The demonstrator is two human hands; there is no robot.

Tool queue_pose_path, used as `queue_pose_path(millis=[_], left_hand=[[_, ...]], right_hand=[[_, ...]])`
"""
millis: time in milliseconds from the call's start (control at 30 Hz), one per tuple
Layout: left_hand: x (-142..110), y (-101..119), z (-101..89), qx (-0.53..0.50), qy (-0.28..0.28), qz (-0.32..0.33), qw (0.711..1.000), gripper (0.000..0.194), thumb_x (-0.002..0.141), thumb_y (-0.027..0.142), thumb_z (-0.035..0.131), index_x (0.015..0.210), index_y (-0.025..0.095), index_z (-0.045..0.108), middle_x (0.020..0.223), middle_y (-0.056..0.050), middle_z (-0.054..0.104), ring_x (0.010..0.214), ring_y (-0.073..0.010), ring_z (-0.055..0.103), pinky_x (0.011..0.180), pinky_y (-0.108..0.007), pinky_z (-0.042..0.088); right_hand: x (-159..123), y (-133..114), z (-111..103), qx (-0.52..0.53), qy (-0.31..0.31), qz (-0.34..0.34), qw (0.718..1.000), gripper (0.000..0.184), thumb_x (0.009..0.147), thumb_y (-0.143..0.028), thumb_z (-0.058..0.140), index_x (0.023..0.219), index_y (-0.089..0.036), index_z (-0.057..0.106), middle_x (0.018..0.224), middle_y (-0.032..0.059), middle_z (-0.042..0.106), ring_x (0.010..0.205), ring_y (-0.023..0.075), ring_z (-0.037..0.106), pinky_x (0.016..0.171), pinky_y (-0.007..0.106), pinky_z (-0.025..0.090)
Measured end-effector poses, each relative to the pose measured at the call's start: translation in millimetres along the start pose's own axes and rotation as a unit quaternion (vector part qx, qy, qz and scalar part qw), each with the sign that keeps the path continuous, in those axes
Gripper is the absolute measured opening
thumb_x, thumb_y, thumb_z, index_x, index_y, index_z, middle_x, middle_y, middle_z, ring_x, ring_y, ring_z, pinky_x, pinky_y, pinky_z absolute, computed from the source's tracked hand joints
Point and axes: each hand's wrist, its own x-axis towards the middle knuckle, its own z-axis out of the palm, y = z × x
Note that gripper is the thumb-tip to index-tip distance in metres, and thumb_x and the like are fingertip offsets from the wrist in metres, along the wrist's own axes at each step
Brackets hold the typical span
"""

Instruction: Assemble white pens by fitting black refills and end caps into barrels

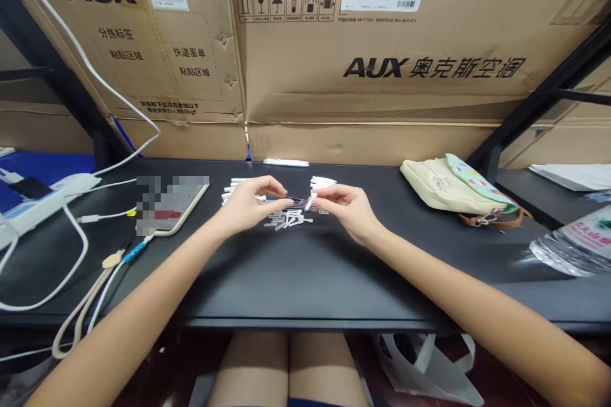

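Note:
My left hand (pixel 252 203) is closed in a pinch, its fingertips at a thin dark rod that looks like a pen refill (pixel 300 201). Between thumb and fingers, my right hand (pixel 346 206) grips a small white pen part (pixel 310 201), tilted upward. Both hands are close together, just above the desk. White pen barrels (pixel 233 189) lie side by side, partly hidden behind my left hand. Beyond my right fingertips are several white pen pieces (pixel 323 182). Small clear and white parts (pixel 289 219) are heaped in front of the hands.
White pens (pixel 286 162) lie at the desk's back, before large cardboard boxes (pixel 372 95). Leftward are a phone (pixel 188 203), cables and a power strip (pixel 57 203). A cloth pouch (pixel 443 184) and a water bottle (pixel 580 241) stand right. A plastic bag (pixel 424 369) is below.

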Motion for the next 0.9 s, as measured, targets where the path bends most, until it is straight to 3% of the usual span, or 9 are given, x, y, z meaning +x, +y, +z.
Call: queue_pose_path(millis=[67,133,233,333,500,667,733,800,900], left_hand=[[0,-9,-21.7,0.19,0.038,0.038,0.98,0.026,0.072,0.04,0.061,0.079,0.015,0.064,0.086,-0.007,0.063,0.081,-0.0209,0.061,0.072,-0.033,0.049],[-3,-20,-38.3,0.32,0.015,0.045,0.946,0.024,0.077,0.037,0.053,0.079,0.017,0.065,0.085,-0.007,0.061,0.077,-0.02,0.059,0.072,-0.032,0.046],[-10,-29,-47.3,0.409,-0.018,0.021,0.912,0.027,0.081,0.037,0.047,0.083,0.017,0.066,0.09,-0.008,0.06,0.077,-0.0207,0.058,0.071,-0.031,0.045],[-14,-29,-43.6,0.449,-0.03,0.014,0.893,0.029,0.082,0.037,0.045,0.086,0.018,0.066,0.091,-0.01,0.06,0.083,-0.023,0.057,0.071,-0.031,0.044],[-14,-25,-38.1,0.456,-0.05,0.011,0.889,0.028,0.082,0.036,0.043,0.08,0.017,0.064,0.09,-0.01,0.061,0.084,-0.0231,0.057,0.07,-0.03,0.043],[-15,-18,-48.3,0.446,-0.03,-0.037,0.894,0.024,0.08,0.035,0.047,0.077,0.017,0.062,0.084,-0.009,0.064,0.076,-0.0236,0.058,0.065,-0.029,0.041],[-12,-8,-51.1,0.405,-0.029,-0.066,0.912,0.022,0.077,0.037,0.051,0.076,0.018,0.063,0.074,-0.006,0.064,0.067,-0.021,0.057,0.06,-0.027,0.039],[-6,5,-46.4,0.321,-0.049,-0.053,0.944,0.024,0.076,0.039,0.054,0.077,0.018,0.064,0.074,-0.004,0.065,0.065,-0.0183,0.058,0.06,-0.025,0.039],[5,20,-23.3,0.209,-0.058,-0.012,0.976,0.031,0.078,0.04,0.054,0.095,0.018,0.064,0.079,-0.003,0.067,0.064,-0.0156,0.056,0.06,-0.024,0.04]], right_hand=[[2,1,-3,0.01,0.007,0.005,1.0,0.024,0.056,-0.031,0.081,0.073,-0.017,0.072,0.075,0.0041,0.07,0.063,0.0141,0.062,0.067,0.032,0.052],[4,1,-4,0.012,0.01,0.003,1.0,0.024,0.056,-0.032,0.081,0.073,-0.017,0.071,0.073,0.004,0.069,0.062,0.014,0.062,0.066,0.032,0.052],[3,0,-3,0.007,0.01,0.003,1.0,0.024,0.057,-0.032,0.08,0.073,-0.017,0.071,0.07,0.0034,0.068,0.061,0.0141,0.061,0.066,0.032,0.052],[3,-1,-2,0.006,0.014,0.003,1.0,0.025,0.056,-0.032,0.081,0.073,-0.017,0.07,0.07,0.0032,0.068,0.061,0.0139,0.061,0.065,0.032,0.052],[3,-1,-2,0.0,0.017,-0.005,1.0,0.027,0.055,-0.034,0.081,0.072,-0.017,0.069,0.069,0.0033,0.067,0.061,0.0144,0.06,0.064,0.033,0.052],[4,0,-3,0.007,0.03,-0.022,0.999,0.026,0.055,-0.033,0.081,0.071,-0.017,0.069,0.069,0.0021,0.066,0.063,0.0135,0.06,0.064,0.032,0.053],[5,0,-4,0.006,0.039,-0.034,0.999,0.025,0.057,-0.033,0.081,0.072,-0.017,0.069,0.07,0.0019,0.066,0.065,0.0133,0.06,0.064,0.031,0.053],[6,-1,-5,0.002,0.046,-0.044,0.998,0.024,0.058,-0.034,0.08,0.072,-0.018,0.069,0.072,0.0021,0.067,0.066,0.0136,0.06,0.065,0.031,0.053],[8,-2,-7,-0.004,0.06,-0.054,0.997,0.024,0.058,-0.034,0.079,0.073,-0.018,0.069,0.074,0.0025,0.067,0.067,0.0143,0.061,0.066,0.032,0.054]])
